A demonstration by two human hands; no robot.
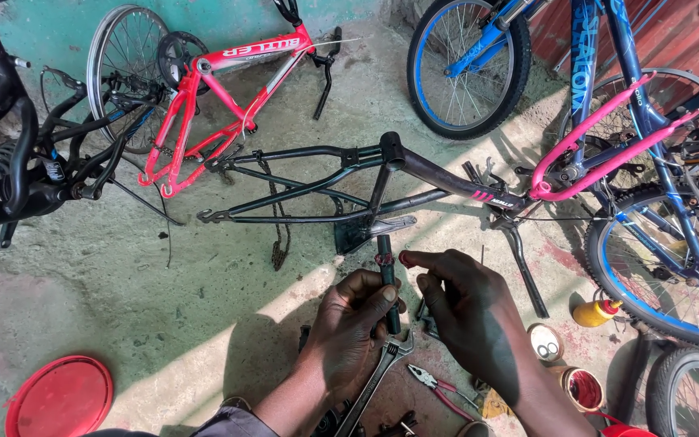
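My left hand (357,320) grips a short dark metal axle (386,267) upright, its top end smeared with red grease. My right hand (467,311) is beside it, its red-smeared forefinger tip pointing at the axle's top, holding nothing that I can see. Just beyond the hands a dark bare bicycle frame (317,182) lies on the concrete floor. An adjustable wrench (378,376) and red-handled pliers (438,387) lie on the ground under my hands.
A red bike frame (228,89) leans at the back. A blue bicycle wheel (467,65), a pink frame (600,137) and a blue bike stand right. An open red grease tin (582,388), a yellow oil bottle (596,311) and a red lid (60,396) sit on the floor.
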